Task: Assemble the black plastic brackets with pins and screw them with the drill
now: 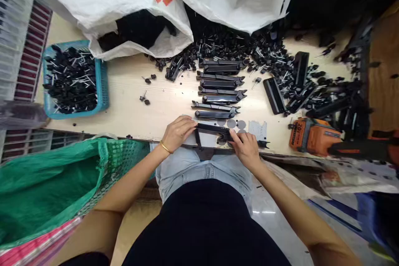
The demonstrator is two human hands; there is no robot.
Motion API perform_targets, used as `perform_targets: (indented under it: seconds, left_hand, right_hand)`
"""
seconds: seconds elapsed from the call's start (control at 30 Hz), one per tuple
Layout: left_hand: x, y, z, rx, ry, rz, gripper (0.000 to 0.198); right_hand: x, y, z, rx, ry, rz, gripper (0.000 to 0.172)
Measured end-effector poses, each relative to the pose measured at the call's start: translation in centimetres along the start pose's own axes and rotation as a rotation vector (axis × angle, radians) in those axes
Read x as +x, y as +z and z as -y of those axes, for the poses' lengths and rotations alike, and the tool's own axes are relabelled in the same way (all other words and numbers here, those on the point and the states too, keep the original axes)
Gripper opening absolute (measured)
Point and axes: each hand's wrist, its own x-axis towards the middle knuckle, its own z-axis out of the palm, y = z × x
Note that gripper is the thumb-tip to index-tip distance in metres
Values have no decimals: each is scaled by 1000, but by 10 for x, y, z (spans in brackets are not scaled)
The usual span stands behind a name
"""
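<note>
The left hand (178, 134) and the right hand (246, 148) are both at the near edge of the table (131, 104), around the middle of it. They have hold of one long black piece (212, 128), which lies sideways just inside that edge. The left hand's fingers are bent and almost closed, with the tips on the left end of the piece. The right hand is curled, with its thumb pressing near the right end; its other fingertips are partly hidden, so I can't tell how tight they squeeze. There is a gold bracelet (166, 147) on the left wrist. Just past the hands, more black pieces (221, 92) lie in a neat stack of rows going toward the far edge. Lots of little black knobs (218, 43) with shiny pins are heaped behind them and spread toward the right edge. Two white sacks (77, 4) bulge over the far edge, and their mouths show black stuff inside. A blue basket (103, 85) full of the same knobs sits by the left edge. An orange power tool (314, 137) lies by the near edge, toward the right corner. A green bag (62, 162) stands open below the near edge, on the left.
</note>
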Motion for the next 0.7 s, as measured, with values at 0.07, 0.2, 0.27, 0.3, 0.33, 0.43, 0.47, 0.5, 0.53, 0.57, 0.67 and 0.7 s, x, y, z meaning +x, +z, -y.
perform_targets:
  seconds: [0.07,0.2,0.27,0.3,0.33,0.43,0.47,0.5,0.53,0.57,0.67,0.7]
  left_hand:
    - [4,-5,0,1,-30,139,11]
    - [12,-7,-13,13,36,458,36]
    - [18,-7,-25,28,87,578,57]
    - [21,-9,-30,30,103,625,66]
    - [26,-11,-35,22,120,671,73]
    - [37,-23,-45,-46,172,785,89]
    - [39,-27,-46,-64,180,814,93]
    - [40,-30,-48,-81,187,836,96]
    - [40,-33,-49,-104,199,853,99]
    - [39,-36,-49,-135,215,865,103]
    - [32,-46,-51,-241,260,864,117]
    - [29,-50,-53,-247,265,847,120]
  right_hand:
    - [0,-2,-1,1,-31,18,35]
    - [1,-2,-2,27,-43,31,37]
    - [3,-5,-3,62,-22,36,39]
    - [4,-8,-2,89,-12,45,41]
    - [5,-12,-1,119,-4,60,42]
    - [11,-31,6,184,5,104,45]
    - [14,-38,10,196,1,119,44]
    - [16,-45,14,211,-11,133,43]
    - [18,-50,19,233,-30,151,41]
    - [19,-55,24,262,-52,170,39]
    - [20,-61,34,349,-79,211,37]
    - [20,-62,35,371,-56,216,40]
